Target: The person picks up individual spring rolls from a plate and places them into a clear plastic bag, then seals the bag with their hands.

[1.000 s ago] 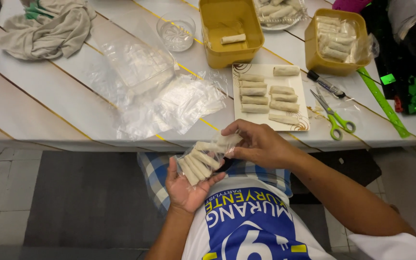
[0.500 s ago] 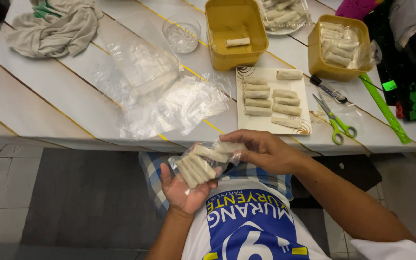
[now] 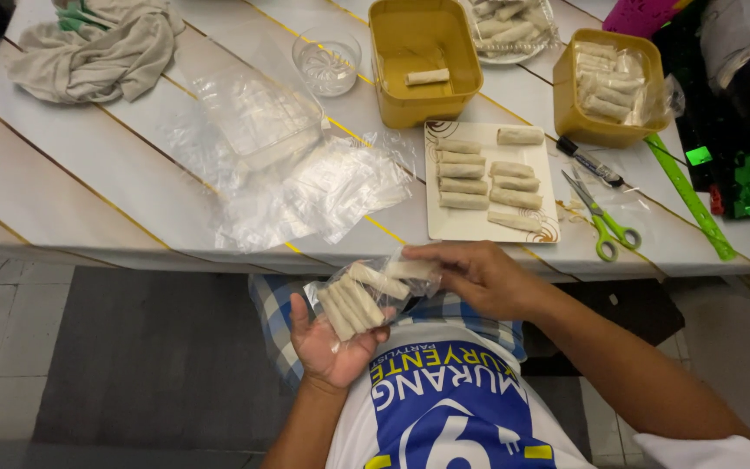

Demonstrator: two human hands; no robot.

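While the left hand cups a small clear bag of pale rolls from below, palm up and fingers loosely curled around it, the right hand is pinched on the bag's open end, where one roll lies crosswise at the mouth. Bag sits just below the table edge, over the person's lap.

Head view, change over the last second: bag has tilted a bit and lifted slightly toward the table; the right hand has slid from hovering at the mouth to closing over it. The crosswise roll now sits further inside the plastic. My read: that roll has just been fed in, so this bag is near full and the mouth is about to need closing. That's a judgement only.

Rest of the head view, unchanged:
- white rectangular plate just past the hands, carrying eight or so loose rolls in two columns
- loose clear bags heaped left of the plate
- yellow tub behind the plate with one roll inside
- second yellow tub to the right, holding wrapped rolls
- green-handled scissors and a dark marker right of the plate
- small glass bowl and a grey cloth at far left

Plate still well stocked, so plenty left to pack.
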